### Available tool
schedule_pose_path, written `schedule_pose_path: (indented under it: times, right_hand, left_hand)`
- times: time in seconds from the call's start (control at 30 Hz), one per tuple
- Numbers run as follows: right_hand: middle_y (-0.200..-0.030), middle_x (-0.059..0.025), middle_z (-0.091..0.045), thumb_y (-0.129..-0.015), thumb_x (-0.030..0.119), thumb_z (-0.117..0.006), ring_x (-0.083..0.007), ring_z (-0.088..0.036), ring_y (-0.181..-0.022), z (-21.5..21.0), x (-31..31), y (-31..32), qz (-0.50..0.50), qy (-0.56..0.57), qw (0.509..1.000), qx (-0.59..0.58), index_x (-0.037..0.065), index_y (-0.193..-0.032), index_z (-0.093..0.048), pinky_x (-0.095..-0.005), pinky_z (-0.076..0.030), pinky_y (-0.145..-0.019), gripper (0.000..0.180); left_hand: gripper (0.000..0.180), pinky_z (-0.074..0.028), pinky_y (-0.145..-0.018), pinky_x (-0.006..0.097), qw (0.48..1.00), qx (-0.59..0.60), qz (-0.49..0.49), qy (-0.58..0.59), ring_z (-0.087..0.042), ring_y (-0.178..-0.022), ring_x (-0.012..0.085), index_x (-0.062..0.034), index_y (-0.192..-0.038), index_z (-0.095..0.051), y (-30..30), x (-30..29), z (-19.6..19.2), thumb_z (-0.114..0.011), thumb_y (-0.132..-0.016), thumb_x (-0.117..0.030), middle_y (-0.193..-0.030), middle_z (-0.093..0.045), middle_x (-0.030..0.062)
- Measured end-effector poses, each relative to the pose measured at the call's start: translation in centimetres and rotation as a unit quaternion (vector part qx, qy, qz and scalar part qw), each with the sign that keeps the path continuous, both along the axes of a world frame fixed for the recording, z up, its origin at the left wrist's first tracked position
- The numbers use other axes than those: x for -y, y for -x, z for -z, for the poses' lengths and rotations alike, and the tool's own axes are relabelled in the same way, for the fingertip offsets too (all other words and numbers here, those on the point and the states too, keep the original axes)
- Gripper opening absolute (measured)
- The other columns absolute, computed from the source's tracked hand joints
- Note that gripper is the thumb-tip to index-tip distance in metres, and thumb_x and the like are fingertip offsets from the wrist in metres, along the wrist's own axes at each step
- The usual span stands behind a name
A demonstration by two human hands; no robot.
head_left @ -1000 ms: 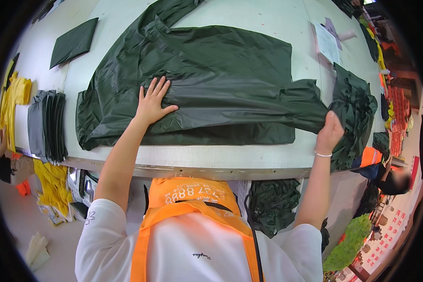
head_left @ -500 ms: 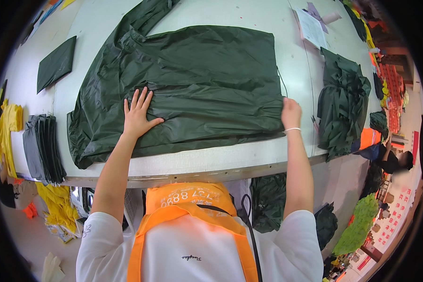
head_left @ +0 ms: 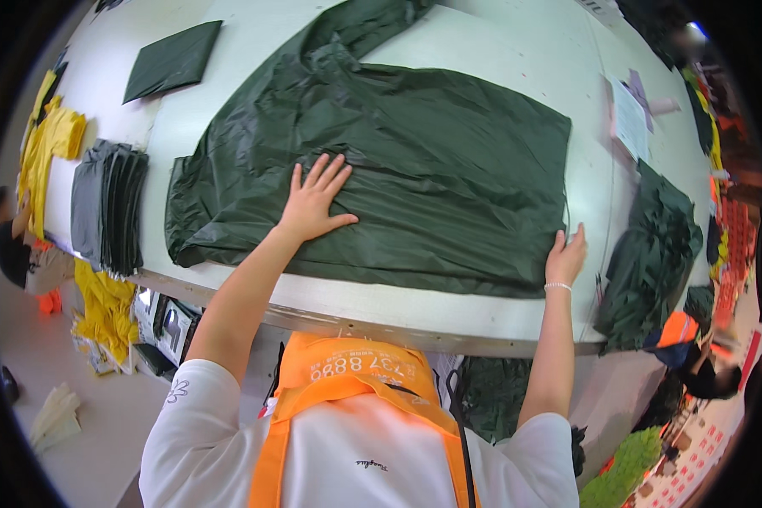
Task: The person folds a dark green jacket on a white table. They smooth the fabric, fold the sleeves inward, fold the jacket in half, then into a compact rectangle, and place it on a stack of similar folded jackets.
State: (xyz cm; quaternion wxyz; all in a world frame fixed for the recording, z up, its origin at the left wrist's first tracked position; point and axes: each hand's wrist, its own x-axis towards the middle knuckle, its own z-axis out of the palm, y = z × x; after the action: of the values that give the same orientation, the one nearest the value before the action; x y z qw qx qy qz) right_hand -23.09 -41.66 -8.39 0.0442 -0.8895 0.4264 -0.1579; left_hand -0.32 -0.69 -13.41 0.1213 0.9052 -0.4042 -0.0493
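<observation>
A large dark green garment (head_left: pixel 415 161) of thin shiny cloth lies spread and partly folded on the white table (head_left: pixel 499 51). My left hand (head_left: pixel 313 203) rests flat on its lower left part with fingers spread. My right hand (head_left: pixel 565 254) touches the garment's lower right corner at the folded edge, fingers apart and pressing on the cloth. A sleeve or hood part of the garment (head_left: pixel 356 25) stretches away toward the far side.
A heap of dark green garments (head_left: pixel 652 245) hangs at the table's right edge. A folded green piece (head_left: pixel 173 61) lies far left, a grey stack (head_left: pixel 110 207) and yellow garments (head_left: pixel 51 144) beside it. Papers (head_left: pixel 631 118) lie at the right. Other people (head_left: pixel 13 245) stand at both sides.
My right hand has drawn in from the right heap to the garment's right corner, and that side now lies folded in with a straight edge. My left hand stays pressed flat.
</observation>
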Motion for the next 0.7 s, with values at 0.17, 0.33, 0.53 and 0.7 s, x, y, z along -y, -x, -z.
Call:
schedule_pose_path:
  times: [0.17, 0.33, 0.53, 0.7]
  right_hand:
    - [-0.136, -0.0159, -0.044, -0.083, 0.032, -0.061, -0.0363, -0.037, -0.127, -3.2, -10.4, -6.2, -0.481, -0.002, 0.877, -0.011, 0.013, -0.129, -0.05, -0.0525, -0.025, -0.105, 0.051]
    - [-0.142, -0.013, -0.04, -0.08, 0.033, -0.064, -0.0336, -0.032, -0.134, -1.6, -12.3, -10.1, -0.523, -0.049, 0.848, -0.075, 0.013, -0.13, -0.05, -0.0549, -0.02, -0.108, 0.056]
    - [-0.145, -0.0105, -0.034, -0.079, 0.004, -0.064, -0.0275, -0.028, -0.136, 0.3, -1.2, -26.7, -0.331, 0.116, 0.923, -0.158, 0.016, -0.141, -0.034, -0.0475, -0.021, -0.111, 0.07]
    - [-0.123, -0.0157, -0.054, -0.072, 0.009, -0.074, -0.0303, -0.048, -0.118, 2.1, 4.3, -30.8, -0.269, 0.014, 0.92, -0.284, 0.015, -0.139, -0.035, -0.0451, -0.031, -0.107, 0.078]
  left_hand:
    - [0.082, -0.015, -0.112, 0.05, 0.998, 0.001, 0.023, 0.052, -0.022, -0.139, 0.0279, -0.0156, -0.141, -0.035, -2.1, -3.2, -2.6, -0.066, -0.074, -0.05, -0.149, -0.028, 0.0078]
    - [0.075, -0.018, -0.111, 0.049, 0.992, 0.064, -0.033, 0.101, -0.031, -0.135, 0.0304, -0.013, -0.138, -0.039, -10.1, -5.7, -2.7, -0.069, -0.074, -0.037, -0.144, -0.037, 0.0106]
    - [0.094, -0.037, -0.1, 0.044, 0.938, 0.019, -0.345, 0.038, -0.045, -0.121, 0.0362, -0.0033, -0.137, -0.037, -27.3, -3.3, 1.2, -0.071, -0.067, -0.056, -0.133, -0.045, 0.0235]
    - [0.087, -0.047, -0.087, 0.039, 0.94, -0.186, -0.279, -0.07, -0.06, -0.1, 0.0339, 0.0044, -0.119, -0.053, -31.3, 0.9, 0.6, -0.079, -0.057, -0.051, -0.112, -0.06, 0.0229]
